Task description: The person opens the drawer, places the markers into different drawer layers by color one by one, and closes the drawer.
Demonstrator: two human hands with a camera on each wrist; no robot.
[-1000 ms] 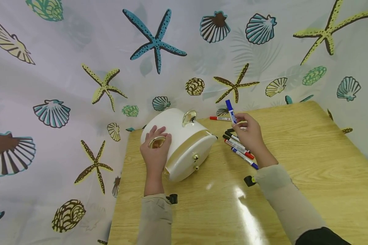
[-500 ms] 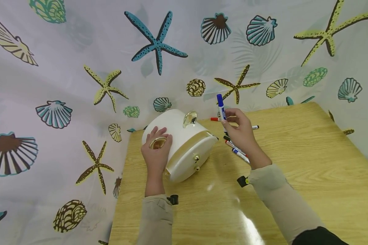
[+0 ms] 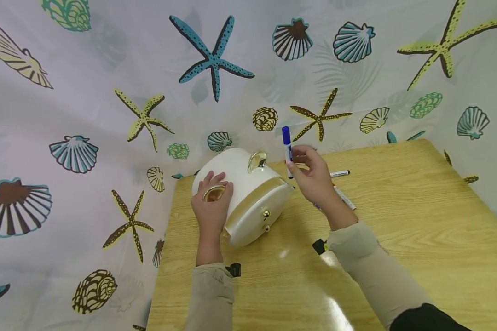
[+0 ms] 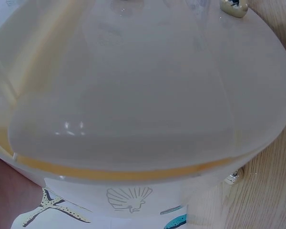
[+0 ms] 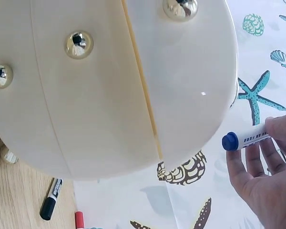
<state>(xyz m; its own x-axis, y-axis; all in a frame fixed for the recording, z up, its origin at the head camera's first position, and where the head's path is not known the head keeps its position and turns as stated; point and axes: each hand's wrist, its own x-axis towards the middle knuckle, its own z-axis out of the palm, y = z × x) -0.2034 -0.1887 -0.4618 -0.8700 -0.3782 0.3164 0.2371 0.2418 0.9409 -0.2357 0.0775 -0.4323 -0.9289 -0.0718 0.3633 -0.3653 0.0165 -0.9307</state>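
A rounded white box (image 3: 242,179) with gold knobs and gold rings lies tilted on the wooden table; its smooth white face (image 4: 143,95) fills most of the left wrist view. My left hand (image 3: 209,207) rests on the box's near left side, thumb and fingers spread on either side of a gold oval ring (image 3: 213,193). My right hand (image 3: 314,179) pinches a white-barrelled blue marker (image 3: 288,151) upright, blue cap on top, just right of the box. In the right wrist view the marker's blue end (image 5: 230,141) points toward the box, apart from it.
Behind and below my right hand lie more markers on the table: a black-capped one (image 3: 340,174) and a white-barrelled one (image 3: 345,197), others partly hidden. A red cap (image 5: 79,219) shows by the table's far edge. A curtain (image 3: 232,115) with starfish and shells hangs behind.
My right hand has carried the blue marker left toward the box, turning it more upright. It now covers much of the marker pile. My left hand and the box stay put.
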